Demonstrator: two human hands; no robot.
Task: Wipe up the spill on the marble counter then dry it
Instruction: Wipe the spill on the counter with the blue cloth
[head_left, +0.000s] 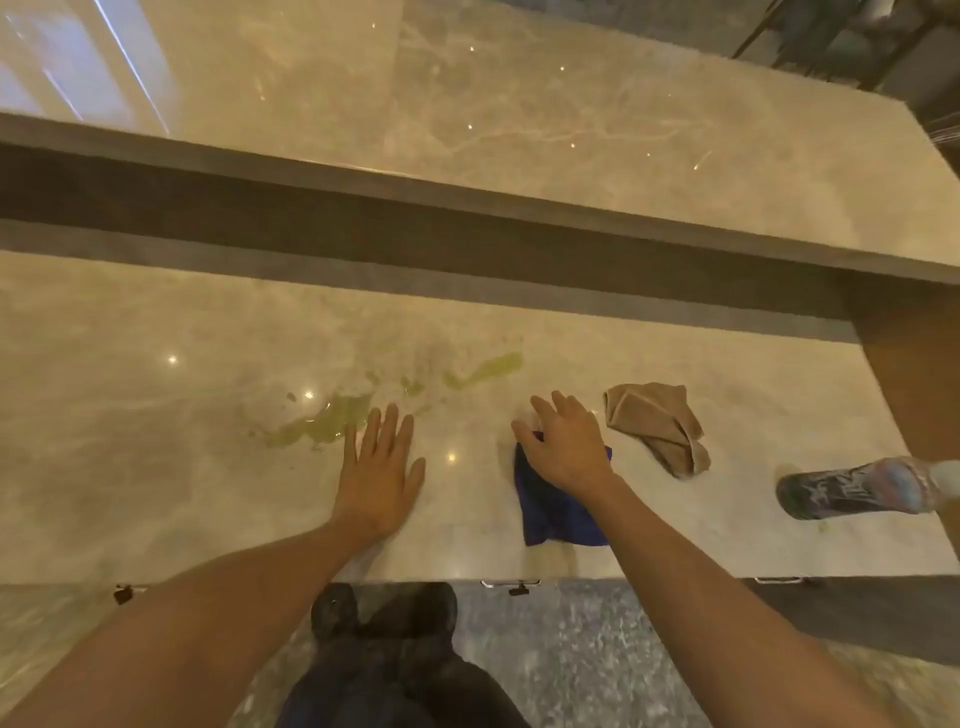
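Observation:
A yellow-green spill (322, 423) spreads over the beige marble counter (130, 467), with a second streak (485, 371) farther right. My left hand (382, 475) lies flat on the counter, fingers spread, just right of the larger puddle. My right hand (566, 444) rests with fingers apart on the top end of a dark blue cloth (556, 506) that lies on the counter. A tan cloth (657, 423) sits crumpled to the right of that hand, untouched.
A patterned can or bottle (857, 488) lies on its side near the counter's right end. A raised marble ledge (571, 130) with a dark front band runs behind the counter. My dark shoes (384, 610) stand on the speckled floor below the front edge.

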